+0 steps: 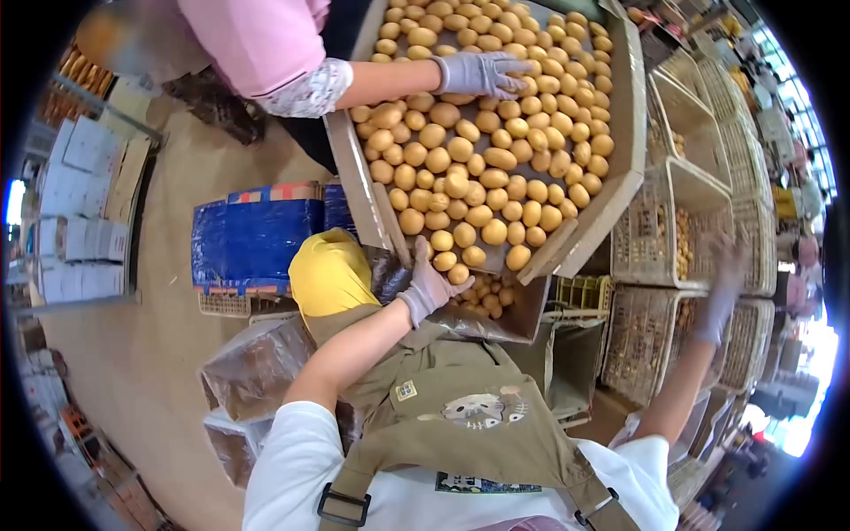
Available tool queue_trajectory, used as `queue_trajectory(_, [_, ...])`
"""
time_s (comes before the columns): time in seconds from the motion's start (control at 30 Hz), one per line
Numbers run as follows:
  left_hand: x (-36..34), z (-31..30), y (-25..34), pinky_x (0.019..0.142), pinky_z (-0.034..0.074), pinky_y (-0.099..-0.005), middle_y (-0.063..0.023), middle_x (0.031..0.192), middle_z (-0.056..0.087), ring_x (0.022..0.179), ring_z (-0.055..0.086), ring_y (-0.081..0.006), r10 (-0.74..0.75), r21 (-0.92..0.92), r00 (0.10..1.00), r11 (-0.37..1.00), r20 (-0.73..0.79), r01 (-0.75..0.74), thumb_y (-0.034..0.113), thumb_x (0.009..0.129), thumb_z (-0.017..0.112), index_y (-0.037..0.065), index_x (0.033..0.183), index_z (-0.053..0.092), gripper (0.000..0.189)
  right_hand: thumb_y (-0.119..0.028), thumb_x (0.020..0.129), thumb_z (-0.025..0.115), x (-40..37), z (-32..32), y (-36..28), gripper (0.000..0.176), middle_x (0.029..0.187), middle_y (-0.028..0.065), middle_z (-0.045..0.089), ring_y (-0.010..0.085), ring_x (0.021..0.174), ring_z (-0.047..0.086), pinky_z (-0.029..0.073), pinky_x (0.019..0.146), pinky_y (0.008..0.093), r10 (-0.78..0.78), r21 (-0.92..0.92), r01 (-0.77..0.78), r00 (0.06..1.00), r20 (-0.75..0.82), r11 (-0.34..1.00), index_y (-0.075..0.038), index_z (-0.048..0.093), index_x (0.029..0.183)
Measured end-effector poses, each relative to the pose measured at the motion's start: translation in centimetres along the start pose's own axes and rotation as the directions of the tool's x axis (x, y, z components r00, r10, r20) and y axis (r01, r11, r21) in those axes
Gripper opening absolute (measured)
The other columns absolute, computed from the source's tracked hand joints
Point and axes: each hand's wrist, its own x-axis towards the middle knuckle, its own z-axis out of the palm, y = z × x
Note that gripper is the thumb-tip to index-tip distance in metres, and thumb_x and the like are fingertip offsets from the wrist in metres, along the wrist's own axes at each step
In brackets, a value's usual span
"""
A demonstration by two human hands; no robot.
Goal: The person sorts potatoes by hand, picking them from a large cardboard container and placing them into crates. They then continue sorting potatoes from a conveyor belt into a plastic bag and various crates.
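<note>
My left hand point(428, 290), in a pale glove, is at the narrow mouth of a sloping sorting tray point(626, 115). Its fingers are spread beside a small potato point(458, 273) at the outlet. Many yellow-brown potatoes point(479, 216) cover the tray. Just below the mouth sits a box point(522, 319) with more potatoes in it, partly hidden by my hand and apron. Off to the right, my gloved right hand point(728, 270) is smeared by motion and overlaps the plastic crates point(646, 234); what its fingers do cannot be made out.
A co-worker's gloved hand point(482, 73) lies on the potatoes at the upper part of the tray. Stacked crates point(642, 341) holding potatoes line the right side. On the left are a blue-wrapped stack point(257, 241), a yellow cloth bundle point(329, 270) and plastic-covered boxes point(257, 367).
</note>
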Motion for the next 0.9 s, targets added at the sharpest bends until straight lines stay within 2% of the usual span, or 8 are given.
queue_trajectory(0.1, [0.0,0.0,-0.2,0.100,0.045,-0.0607,-0.0025,0.148,0.044,0.134,0.045,-0.0304,0.000,0.006,1.000,1.000,0.022,-0.001,0.084,0.081,0.050,0.026,0.149,0.036,0.090,-0.028,0.094,0.065,-4.4,11.6,-12.4,0.047,0.115,0.0125,0.069,0.0189,0.102,0.067,0.054,0.092,0.0320,0.208,-0.041,-0.222,0.810,0.549,0.974,0.000,0.059,0.132])
queue_trajectory(0.17, [-0.6,1.4,-0.2,0.098,0.047,-0.0593,-0.0031,0.147,0.045,0.132,0.047,-0.0308,0.014,0.016,0.998,1.000,-0.060,-0.013,0.082,0.082,0.050,0.024,0.147,0.038,0.087,-0.032,0.092,0.064,-8.6,18.5,-20.0,0.045,0.113,0.0097,0.069,0.0207,0.102,0.066,0.052,0.093,0.0359,-0.390,0.342,0.199,0.605,0.694,0.918,-0.005,0.061,0.128])
queue_trajectory(0.2, [1.8,-1.9,-0.3,0.097,0.048,-0.0586,-0.0034,0.146,0.047,0.131,0.048,-0.0315,0.024,0.304,0.961,0.946,0.277,-0.111,0.081,0.083,0.050,0.024,0.146,0.039,0.086,-0.034,0.092,0.063,-11.3,20.7,-24.3,0.044,0.113,0.0083,0.069,0.0217,0.102,0.065,0.051,0.094,0.0378,-0.701,0.609,0.354,0.435,0.565,0.710,-0.007,0.062,0.126])
queue_trajectory(0.33, [-0.2,-0.4,-0.4,0.097,0.048,-0.0585,-0.0028,0.147,0.046,0.131,0.048,-0.0313,-0.009,-0.020,1.000,1.000,0.020,0.010,0.081,0.083,0.050,0.024,0.147,0.039,0.086,-0.042,0.088,0.061,-16.2,19.3,-35.7,0.041,0.110,0.0028,0.068,0.0254,0.103,0.063,0.046,0.096,0.0456,-0.995,0.944,0.330,-0.087,0.039,0.008,-0.015,0.067,0.118])
queue_trajectory(0.43, [0.6,-0.5,-0.2,0.096,0.048,-0.0584,-0.0024,0.148,0.046,0.132,0.048,-0.0311,0.007,-0.078,1.000,0.997,-0.001,-0.008,0.081,0.083,0.050,0.025,0.147,0.038,0.086,-0.028,0.087,0.066,-13.4,22.2,-28.9,0.037,0.110,0.0065,0.069,0.0263,0.097,0.066,0.049,0.089,0.0413,-0.981,0.875,0.448,0.146,0.128,0.181,-0.012,0.065,0.121])
queue_trajectory(0.5, [0.8,-0.5,-0.9,0.096,0.048,-0.0583,-0.0021,0.149,0.046,0.132,0.048,-0.0310,0.012,-0.088,1.000,0.996,0.012,-0.010,0.082,0.083,0.049,0.025,0.147,0.038,0.086,-0.020,0.084,0.069,-8.7,25.8,-20.6,0.043,0.113,0.0088,0.069,0.0297,0.091,0.067,0.054,0.079,0.0395,-0.832,0.466,0.702,0.358,0.424,0.539,-0.011,0.064,0.125])
queue_trajectory(0.6, [0.4,0.1,-0.7,0.094,0.050,-0.0576,-0.0010,0.150,0.045,0.132,0.049,-0.0295,0.047,-0.022,0.997,0.999,0.062,-0.046,0.084,0.083,0.046,0.025,0.148,0.037,0.088,-0.019,0.082,0.067,-3.7,27.8,-8.6,0.045,0.124,0.0144,0.059,0.0358,0.091,0.067,0.055,0.074,0.0456,-0.444,-0.254,0.730,0.614,0.653,0.635,-0.016,0.057,0.126])
queue_trajectory(0.9, [0.8,-0.1,-1.3,0.092,0.050,-0.0574,-0.0024,0.153,0.041,0.130,0.049,-0.0312,0.061,0.015,0.997,0.998,0.037,-0.061,0.085,0.084,0.043,0.025,0.151,0.032,0.090,-0.028,0.088,0.064,-3.3,29.0,-1.2,0.045,0.130,0.0174,0.055,0.0419,0.095,0.066,0.053,0.084,0.0504,-0.020,-0.461,0.397,0.774,0.632,0.794,-0.018,0.052,0.129])
